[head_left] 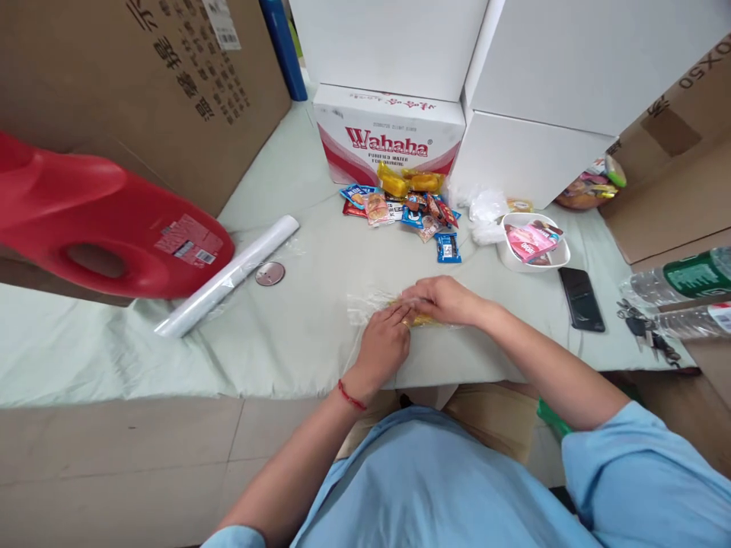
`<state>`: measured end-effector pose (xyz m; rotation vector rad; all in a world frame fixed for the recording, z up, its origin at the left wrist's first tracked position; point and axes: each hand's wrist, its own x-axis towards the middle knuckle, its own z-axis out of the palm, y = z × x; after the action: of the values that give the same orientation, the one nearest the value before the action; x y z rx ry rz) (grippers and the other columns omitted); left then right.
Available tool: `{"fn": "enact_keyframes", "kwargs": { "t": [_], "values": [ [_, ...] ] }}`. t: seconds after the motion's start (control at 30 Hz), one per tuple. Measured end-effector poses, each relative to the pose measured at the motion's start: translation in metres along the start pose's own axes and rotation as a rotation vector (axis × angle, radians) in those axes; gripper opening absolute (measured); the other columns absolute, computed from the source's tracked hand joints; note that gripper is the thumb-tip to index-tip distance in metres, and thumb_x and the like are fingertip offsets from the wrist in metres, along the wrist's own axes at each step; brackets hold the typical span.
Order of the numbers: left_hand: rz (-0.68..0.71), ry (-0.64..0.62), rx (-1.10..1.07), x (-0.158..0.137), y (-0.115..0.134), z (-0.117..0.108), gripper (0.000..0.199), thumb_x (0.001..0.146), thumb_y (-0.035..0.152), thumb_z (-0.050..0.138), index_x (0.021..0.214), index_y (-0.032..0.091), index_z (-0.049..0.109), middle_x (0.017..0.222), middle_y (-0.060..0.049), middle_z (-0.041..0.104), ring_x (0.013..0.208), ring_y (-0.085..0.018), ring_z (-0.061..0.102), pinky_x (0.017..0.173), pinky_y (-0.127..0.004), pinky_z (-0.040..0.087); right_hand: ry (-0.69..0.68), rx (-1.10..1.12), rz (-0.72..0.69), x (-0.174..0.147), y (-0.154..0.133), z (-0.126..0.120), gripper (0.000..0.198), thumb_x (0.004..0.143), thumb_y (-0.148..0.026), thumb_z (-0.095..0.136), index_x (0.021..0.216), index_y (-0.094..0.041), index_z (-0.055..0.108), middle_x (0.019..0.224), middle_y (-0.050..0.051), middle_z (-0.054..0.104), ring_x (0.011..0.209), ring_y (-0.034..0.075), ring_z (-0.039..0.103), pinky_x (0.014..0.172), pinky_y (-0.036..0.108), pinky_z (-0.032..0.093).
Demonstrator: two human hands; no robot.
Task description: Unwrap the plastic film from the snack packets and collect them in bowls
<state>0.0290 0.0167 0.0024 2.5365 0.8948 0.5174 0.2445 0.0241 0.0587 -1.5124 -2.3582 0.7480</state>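
While both hands come together over the table (308, 327), the focus is a clear plastic wrap (361, 307) with something yellow (422, 320) under it, lying flat between the wearer and the snack pile. The left hand (387, 335) presses in from the near side, fingers bent and overlapping those of the right hand (448, 299), which curls over the far side; whether either one pinches the film, I cannot tell.

This looks like the wrapping being folded or smoothed down, and the next move seems to call for light fingertips finding the film's loose left end without crumpling it.

Now the space: bare cloth opens out left, as far as a round metal disc (270, 273) and a roll of film (228, 278) lying aslant. Ahead, a blue packet (448, 248) sits nearest, in front of the snack pile (416, 209), so forward room is tighter. Rightward, past the forearm, come a white bowl (517, 258) and a phone (581, 299). The table's front edge runs close below the left wrist.
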Motion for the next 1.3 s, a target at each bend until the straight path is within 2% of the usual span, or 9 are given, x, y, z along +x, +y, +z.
{"fn": "enact_keyframes", "kwargs": {
  "t": [0.17,0.23,0.37,0.47,0.67,0.83,1.0,1.17,1.3],
  "values": [
    [0.031,0.088,-0.284,-0.021,-0.027,-0.008,0.042,0.095,0.010,0.043,0.115,0.025,0.077,0.124,-0.004,0.079,0.125,-0.021,0.069,0.116,-0.046,0.052,-0.040,-0.232,-0.035,-0.033,-0.012,0.036,0.044,0.106,-0.020,0.053,0.147,-0.030,0.064,0.099,0.006,0.066,0.092,0.021,0.057,0.077,0.028,0.042],
    [-0.124,0.217,-0.356,-0.029,-0.032,-0.014,0.036,0.097,0.016,0.044,0.109,0.024,0.076,0.120,-0.004,0.079,0.121,-0.021,0.071,0.114,-0.045,0.053,-0.061,-0.324,0.011,-0.035,-0.020,0.041,0.047,0.106,-0.016,0.050,0.147,-0.033,0.062,0.104,0.007,0.065,0.097,0.023,0.055,0.076,0.029,0.040],
    [-0.654,0.496,-0.345,-0.026,-0.043,-0.031,0.036,0.104,0.041,0.044,0.120,0.021,0.069,0.125,-0.010,0.075,0.117,-0.024,0.070,0.109,-0.045,0.054,-0.109,-0.423,0.070,-0.030,-0.039,0.041,0.050,0.105,-0.013,0.049,0.148,-0.034,0.062,0.111,0.010,0.065,0.103,0.027,0.055,0.073,0.032,0.039],
    [-0.801,0.460,-0.309,-0.007,-0.047,-0.040,0.055,0.105,0.057,0.037,0.139,0.018,0.058,0.133,-0.016,0.071,0.127,-0.031,0.065,0.112,-0.051,0.049,-0.137,-0.457,0.088,-0.026,-0.049,0.038,0.047,0.105,-0.015,0.048,0.145,-0.032,0.065,0.112,0.012,0.066,0.104,0.029,0.057,0.071,0.034,0.039],
    [-0.690,0.144,-0.194,0.023,-0.027,-0.043,0.092,0.084,0.065,0.070,0.158,0.017,0.043,0.129,-0.021,0.069,0.116,-0.040,0.070,0.099,-0.052,0.053,-0.147,-0.448,0.106,-0.024,-0.052,0.035,0.042,0.108,-0.020,0.047,0.143,-0.032,0.067,0.111,0.013,0.067,0.105,0.029,0.058,0.071,0.033,0.040],
    [-0.653,0.052,-0.438,0.016,-0.018,-0.044,0.033,0.080,0.039,0.068,0.105,0.018,0.072,0.096,-0.008,0.076,0.085,-0.025,0.072,0.082,-0.040,0.058,-0.148,-0.342,0.114,-0.025,-0.040,0.035,0.043,0.107,-0.017,0.046,0.140,-0.031,0.069,0.108,0.010,0.065,0.101,0.025,0.056,0.074,0.031,0.041],
    [-0.591,0.156,-0.879,0.014,0.005,-0.035,0.032,0.087,0.043,0.065,0.105,0.017,0.070,0.093,-0.006,0.078,0.081,-0.020,0.074,0.080,-0.036,0.061,-0.025,-0.173,-0.039,-0.038,-0.026,0.038,0.032,0.101,-0.022,0.058,0.130,-0.020,0.072,0.116,0.013,0.063,0.109,0.027,0.053,0.096,0.039,0.046],
    [-0.317,0.112,-0.573,0.016,0.026,-0.012,0.034,0.098,0.030,0.049,0.120,0.018,0.071,0.128,-0.013,0.073,0.123,-0.025,0.068,0.111,-0.044,0.053,0.097,0.178,-0.096,-0.068,-0.012,0.039,0.036,0.101,-0.031,0.060,0.135,-0.024,0.069,0.133,0.013,0.065,0.123,0.028,0.058,0.108,0.047,0.048],
    [-0.147,0.028,-0.158,0.008,0.036,0.005,0.052,0.091,0.017,0.052,0.142,0.013,0.060,0.151,-0.018,0.060,0.140,-0.031,0.057,0.118,-0.050,0.046,0.493,0.229,0.316,-0.080,0.007,0.054,0.036,0.106,-0.041,0.050,0.131,-0.025,0.070,0.111,0.010,0.069,0.103,0.025,0.066,0.096,0.043,0.055]
  ]
}}
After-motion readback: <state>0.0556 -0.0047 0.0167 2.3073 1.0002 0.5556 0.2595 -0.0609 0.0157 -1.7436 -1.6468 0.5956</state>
